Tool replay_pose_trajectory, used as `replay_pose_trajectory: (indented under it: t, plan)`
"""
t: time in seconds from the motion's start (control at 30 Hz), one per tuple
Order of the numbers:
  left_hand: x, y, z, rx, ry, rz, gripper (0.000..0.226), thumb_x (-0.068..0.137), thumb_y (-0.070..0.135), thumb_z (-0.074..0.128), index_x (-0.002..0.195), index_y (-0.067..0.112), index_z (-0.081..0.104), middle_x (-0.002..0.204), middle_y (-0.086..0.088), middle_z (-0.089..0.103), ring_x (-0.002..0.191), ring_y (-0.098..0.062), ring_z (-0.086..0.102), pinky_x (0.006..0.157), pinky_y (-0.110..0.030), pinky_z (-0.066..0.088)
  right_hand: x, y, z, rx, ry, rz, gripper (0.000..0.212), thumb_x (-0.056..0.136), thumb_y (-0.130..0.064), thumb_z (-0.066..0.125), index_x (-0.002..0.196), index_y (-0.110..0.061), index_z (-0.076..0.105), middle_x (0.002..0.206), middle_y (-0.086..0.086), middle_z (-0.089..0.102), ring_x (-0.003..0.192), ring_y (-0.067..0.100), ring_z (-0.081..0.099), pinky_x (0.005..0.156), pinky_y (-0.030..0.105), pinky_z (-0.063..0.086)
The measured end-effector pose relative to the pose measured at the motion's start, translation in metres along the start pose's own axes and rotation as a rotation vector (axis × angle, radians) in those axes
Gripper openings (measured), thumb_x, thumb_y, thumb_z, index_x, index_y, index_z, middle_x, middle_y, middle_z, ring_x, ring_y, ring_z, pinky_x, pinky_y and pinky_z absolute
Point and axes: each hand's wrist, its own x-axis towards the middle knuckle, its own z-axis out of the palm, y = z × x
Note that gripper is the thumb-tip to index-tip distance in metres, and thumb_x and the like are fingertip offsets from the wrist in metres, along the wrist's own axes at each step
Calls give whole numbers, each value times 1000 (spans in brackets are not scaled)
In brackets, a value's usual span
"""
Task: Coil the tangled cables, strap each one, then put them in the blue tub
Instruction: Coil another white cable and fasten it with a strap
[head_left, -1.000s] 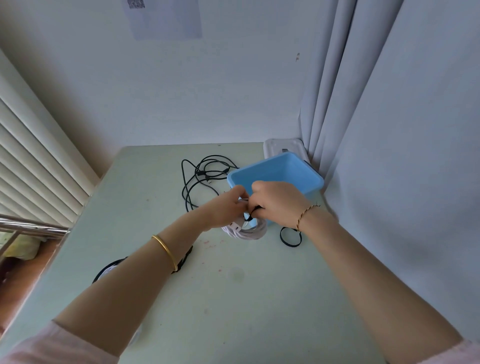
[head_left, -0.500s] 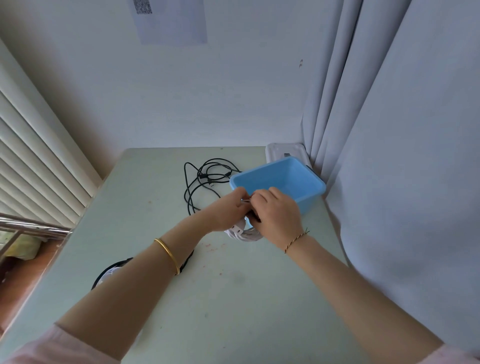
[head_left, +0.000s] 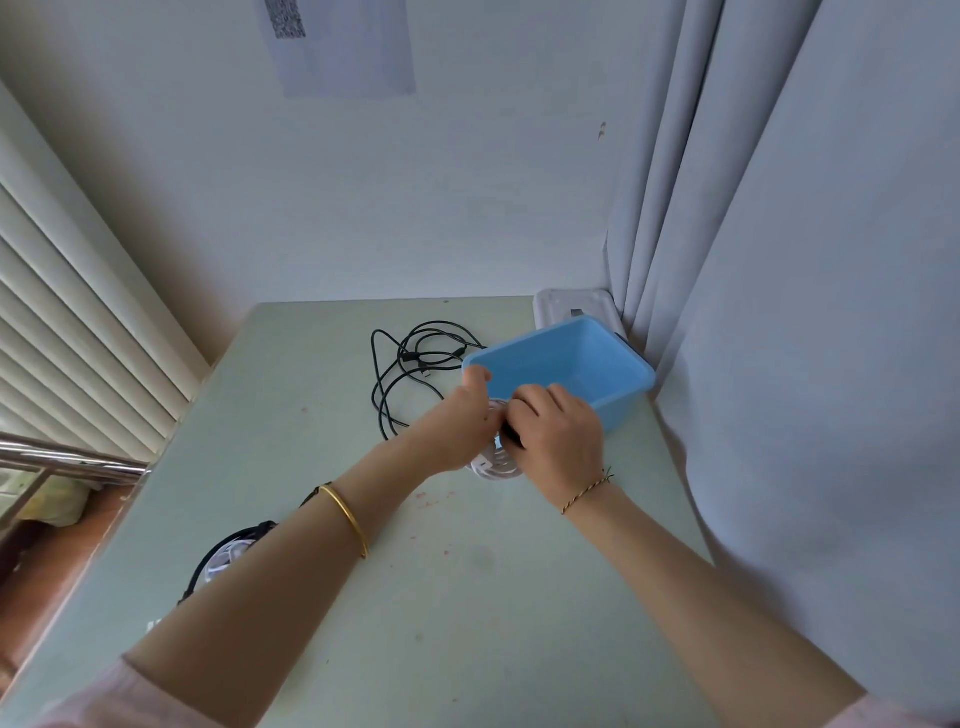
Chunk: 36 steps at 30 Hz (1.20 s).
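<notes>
Strapping the white cable (head_left: 493, 467) at the near side of the blue tub (head_left: 618, 410)
Left hand (head_left: 457, 421) and right hand (head_left: 561, 441) clamp together on it; next, I think, the strap (head_left: 511, 435) must close before it goes in.

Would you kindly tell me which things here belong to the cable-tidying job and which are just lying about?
Job: white cable coil, black strap on it, tangled black cable, blue tub, coiled cable under the left forearm.
Lying about: white tray behind the tub, paper sheet, curtain, metal rail.
</notes>
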Motion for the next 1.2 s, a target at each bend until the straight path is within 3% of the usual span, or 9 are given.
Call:
replay_pose_trajectory:
  t: [0.13, 0.27, 0.43, 0.5, 0.63, 0.73, 0.9, 1.0, 1.2]
  plan:
    - [2, -3, 0, -140, -26, -12, 57, 97, 17, 40, 144, 9, 11, 83, -12, 53, 72, -24, 50, 69, -37, 45, 2, 1, 0, 2, -23, 28, 17, 75, -14, 56, 59, -14, 53, 64, -1, 57, 52, 20, 45, 48, 25, 26]
    - [3, 0, -1, -167, 14, 25, 46, 97, 18, 44, 137, 4, 25, 104, -6, 48, 91, -25, 52, 79, -35, 45, 6, 2, -3, 20, -54, 57, 20, 65, -6, 70, 61, -14, 52, 63, 0, 54, 52, 19, 43, 45, 25, 29]
    - [11, -13, 0, -172, 10, 55, 22, 93, 25, 48, 103, 6, 41, 93, -16, 50, 72, -19, 45, 69, -43, 47, 16, 1, -14, 206, -318, 286, 22, 73, -16, 73, 81, -12, 52, 67, -2, 54, 59, 22, 52, 48, 26, 30]
    - [13, -17, 1, -127, 14, 61, 17, 94, 20, 47, 97, 3, 45, 94, -19, 50, 72, -22, 47, 65, -37, 43, 21, 2, -17, 342, -502, 395, 28, 82, -24, 68, 100, -13, 50, 80, -4, 57, 70, 20, 54, 56, 30, 38]
    - [12, -16, 1, -100, -18, 136, 19, 92, 10, 45, 76, 5, 53, 81, -19, 56, 65, -23, 50, 63, -41, 44, 30, 12, -17, 659, -652, 588, 50, 77, -28, 75, 117, -16, 48, 99, -5, 56, 88, 16, 56, 78, 30, 47]
    - [13, -14, 1, -104, -26, 145, 19, 91, 9, 45, 78, 6, 58, 80, -15, 60, 65, -20, 52, 58, -35, 43, 36, 19, -19, 728, -774, 629, 61, 73, -23, 79, 125, -15, 49, 103, -1, 54, 93, 13, 54, 81, 22, 41]
    - [19, -22, 2, -89, -28, 108, 17, 93, 20, 47, 88, 9, 59, 90, -11, 58, 66, -19, 53, 55, -27, 40, 48, 25, -29, 907, -863, 792, 25, 83, -10, 60, 107, -1, 60, 80, 3, 50, 68, 8, 46, 53, 9, 34]
    - [19, -21, 2, -84, -29, 111, 20, 92, 21, 47, 94, 7, 61, 95, -12, 62, 75, -26, 61, 61, -37, 51, 51, 24, -29, 833, -839, 811, 22, 80, -9, 52, 84, 13, 56, 71, 10, 37, 57, 14, 28, 40, 12, 21]
    - [19, -18, 5, -61, -4, 130, 21, 93, 17, 47, 98, 3, 61, 95, -13, 62, 78, -27, 60, 65, -38, 49, 57, 28, -28, 814, -855, 788, 27, 82, -8, 52, 95, 13, 63, 66, 12, 42, 56, 16, 34, 39, 12, 26]
